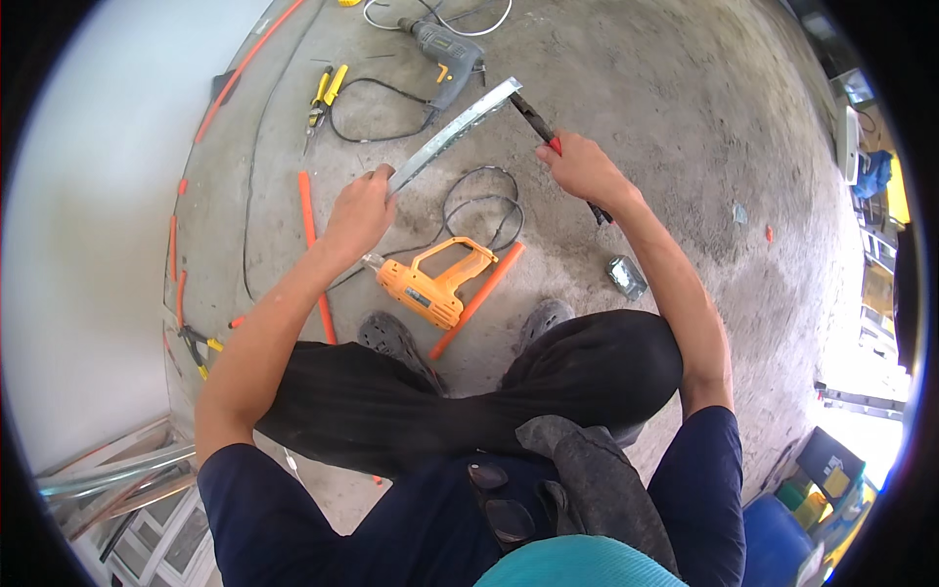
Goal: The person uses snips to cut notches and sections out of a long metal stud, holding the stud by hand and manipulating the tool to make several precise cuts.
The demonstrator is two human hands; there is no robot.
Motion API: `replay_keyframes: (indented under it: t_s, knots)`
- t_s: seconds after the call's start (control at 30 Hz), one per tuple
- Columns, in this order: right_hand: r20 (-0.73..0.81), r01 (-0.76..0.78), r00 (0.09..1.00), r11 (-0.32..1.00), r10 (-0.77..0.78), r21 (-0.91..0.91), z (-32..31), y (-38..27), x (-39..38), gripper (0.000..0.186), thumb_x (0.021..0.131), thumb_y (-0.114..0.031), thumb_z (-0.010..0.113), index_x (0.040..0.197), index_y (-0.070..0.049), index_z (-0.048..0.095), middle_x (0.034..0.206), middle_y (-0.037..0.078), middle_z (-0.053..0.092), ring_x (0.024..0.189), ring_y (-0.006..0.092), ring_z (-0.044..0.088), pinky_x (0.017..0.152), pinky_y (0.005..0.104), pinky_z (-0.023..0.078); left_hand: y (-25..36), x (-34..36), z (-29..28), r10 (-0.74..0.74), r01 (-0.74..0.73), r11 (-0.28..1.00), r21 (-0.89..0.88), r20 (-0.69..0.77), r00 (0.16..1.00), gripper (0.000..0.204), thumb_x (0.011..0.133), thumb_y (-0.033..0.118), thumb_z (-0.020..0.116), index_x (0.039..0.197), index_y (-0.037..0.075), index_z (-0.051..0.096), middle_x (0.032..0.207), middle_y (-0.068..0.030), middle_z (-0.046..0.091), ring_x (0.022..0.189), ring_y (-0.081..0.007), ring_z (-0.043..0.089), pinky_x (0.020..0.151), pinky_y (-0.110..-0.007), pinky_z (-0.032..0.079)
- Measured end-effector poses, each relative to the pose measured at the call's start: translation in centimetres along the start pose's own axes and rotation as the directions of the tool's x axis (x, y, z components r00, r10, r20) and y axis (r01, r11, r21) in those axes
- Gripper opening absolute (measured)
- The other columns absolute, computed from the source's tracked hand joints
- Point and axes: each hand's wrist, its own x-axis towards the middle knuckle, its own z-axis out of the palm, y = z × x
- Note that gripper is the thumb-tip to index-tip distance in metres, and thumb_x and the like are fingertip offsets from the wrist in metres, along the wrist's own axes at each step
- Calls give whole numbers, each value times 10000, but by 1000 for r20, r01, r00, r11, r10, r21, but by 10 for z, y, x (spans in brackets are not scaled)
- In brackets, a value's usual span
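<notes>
My left hand (359,210) is closed round the near end of a silvery metal channel (452,134), which slants up and away to the right. Dark pliers (533,117) with red on the handle are gripped in my right hand (587,168). Their jaws meet the channel's far end; whether they bite on it is too small to tell. Below the channel, an orange heat gun (423,293) lies on the floor between my feet, close to an orange tube (477,301).
A grey drill (445,59) with its cable lies at the far side, left of it yellow-handled pliers (323,98). A second orange tube (315,254) rests left of the heat gun. A small glassy block (626,277) sits at right. Metal lengths (117,479) are stacked by the white wall.
</notes>
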Motion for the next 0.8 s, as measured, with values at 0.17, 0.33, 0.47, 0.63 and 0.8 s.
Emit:
replay_keyframes:
  t_s: [0.17, 0.33, 0.47, 0.63, 0.8]
  knots:
    - [95, -50, 994, 999, 49, 1, -5, -8, -5, 425, 1006, -335, 554, 1184, 50, 578, 1092, 310, 679, 1083, 472, 637, 928, 516, 496, 25, 13, 4, 42, -55, 991, -122, -101, 994, 332, 975, 262, 632, 1157, -8, 570, 931, -247, 674, 846, -435, 663, 735, -515, 514]
    - [78, -83, 993, 996, 85, -31, -4, -17, -7, 431, 1010, -340, 549, 1200, 45, 578, 1100, 311, 678, 1102, 463, 635, 940, 524, 492, 55, 47, 12, 103, -132, 984, -116, -228, 968, 368, 985, 317, 625, 1134, -16, 577, 899, -239, 688, 868, -444, 667, 757, -519, 522]
    - [62, -111, 992, 993, 113, -29, -7, -14, -9, 476, 991, -387, 588, 1186, 48, 583, 1072, 305, 684, 1064, 446, 659, 906, 522, 513, 58, 76, 8, 36, -50, 991, -124, -117, 992, 410, 1016, 392, 569, 969, -6, 659, 753, -209, 679, 760, -434, 664, 693, -517, 494]
    - [48, -139, 989, 990, 139, -17, -10, 0, -13, 508, 950, -432, 659, 1094, 54, 619, 1013, 289, 696, 989, 437, 682, 818, 514, 533, 51, 90, 0, 116, -123, 978, -169, -49, 992, 487, 1017, 379, 560, 790, -41, 658, 727, -249, 674, 754, -431, 686, 687, -522, 516]
    - [7, -59, 998, 998, 59, -9, -5, 9, -8, 492, 950, -424, 666, 1034, 60, 633, 970, 289, 697, 963, 439, 683, 786, 514, 528, 45, 91, -5, 92, -58, 928, -368, 74, 993, 524, 1040, 394, 521, 788, -50, 638, 647, -254, 605, 653, -467, 601, 651, -494, 484]
